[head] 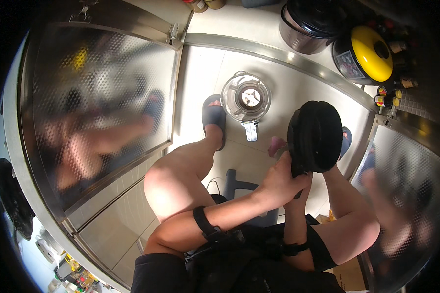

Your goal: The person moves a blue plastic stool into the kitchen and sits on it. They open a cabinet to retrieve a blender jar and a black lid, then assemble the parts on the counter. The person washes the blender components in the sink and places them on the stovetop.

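My left hand (280,177) is closed on the handle of a black round pan-like object (315,137), which is tilted on its side. Just below, my right hand (303,188) is at the lower end of the same handle; its fingers are partly hidden. Beside the left fingers shows something soft and pink (277,146), perhaps a cloth; what bears it is hidden. A clear blender jug (246,97) stands upright on the pale tiled floor between the feet, blades visible inside, its handle pointing towards me.
Open patterned metal cabinet doors flank my legs at left (106,106) and right (392,194). On the shelf ahead stand a lidded dark pot (304,33), a pot with a yellow lid (372,53), jars (196,5) and small bottles (387,101). A dark plastic stool (236,181) is below me.
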Demonstrator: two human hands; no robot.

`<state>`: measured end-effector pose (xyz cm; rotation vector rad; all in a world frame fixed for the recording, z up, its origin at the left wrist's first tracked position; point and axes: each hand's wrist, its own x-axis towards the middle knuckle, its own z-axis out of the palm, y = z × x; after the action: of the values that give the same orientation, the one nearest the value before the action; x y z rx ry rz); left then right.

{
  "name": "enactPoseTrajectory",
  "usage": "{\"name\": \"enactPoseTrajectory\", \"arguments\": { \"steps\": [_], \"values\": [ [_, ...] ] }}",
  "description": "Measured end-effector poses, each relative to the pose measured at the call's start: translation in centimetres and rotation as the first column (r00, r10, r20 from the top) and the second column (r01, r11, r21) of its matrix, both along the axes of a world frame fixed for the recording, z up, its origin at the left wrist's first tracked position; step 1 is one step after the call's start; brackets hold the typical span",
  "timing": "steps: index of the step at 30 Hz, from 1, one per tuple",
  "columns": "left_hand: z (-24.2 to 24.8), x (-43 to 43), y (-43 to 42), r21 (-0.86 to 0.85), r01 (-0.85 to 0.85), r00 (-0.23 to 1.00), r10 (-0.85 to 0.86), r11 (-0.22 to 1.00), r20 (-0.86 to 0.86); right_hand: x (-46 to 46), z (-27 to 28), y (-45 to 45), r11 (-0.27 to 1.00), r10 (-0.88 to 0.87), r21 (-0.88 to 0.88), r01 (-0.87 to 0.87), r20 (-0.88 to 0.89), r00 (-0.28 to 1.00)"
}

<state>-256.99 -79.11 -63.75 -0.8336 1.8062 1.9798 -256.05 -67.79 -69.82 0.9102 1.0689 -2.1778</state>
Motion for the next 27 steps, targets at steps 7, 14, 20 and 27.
{"name": "enactPoseTrajectory", "arguments": {
  "steps": [7,14,20,27],
  "values": [
    [2.1,-0.2,-1.2,0.023,0.099,0.991,-0.100,0.995,0.092,0.4,0.8,-0.3,0.994,0.088,0.072,-0.076,-0.185,0.979],
    [3.6,0.6,-1.1,0.298,-0.147,0.960,0.208,0.943,-0.186,2.5,0.5,1.0,0.772,0.533,0.591,-0.234,-0.401,0.745],
    [6.0,0.0,-3.5,0.349,-0.235,0.907,0.334,0.907,-0.257,-1.4,10.2,2.0,0.811,0.401,0.584,-0.037,-0.507,0.763],
    [7.8,-1.0,-5.5,0.416,-0.314,0.826,0.462,0.854,-0.324,-9.1,25.9,7.7,0.672,0.468,0.532,0.515,-0.844,0.261]
  ]
}}
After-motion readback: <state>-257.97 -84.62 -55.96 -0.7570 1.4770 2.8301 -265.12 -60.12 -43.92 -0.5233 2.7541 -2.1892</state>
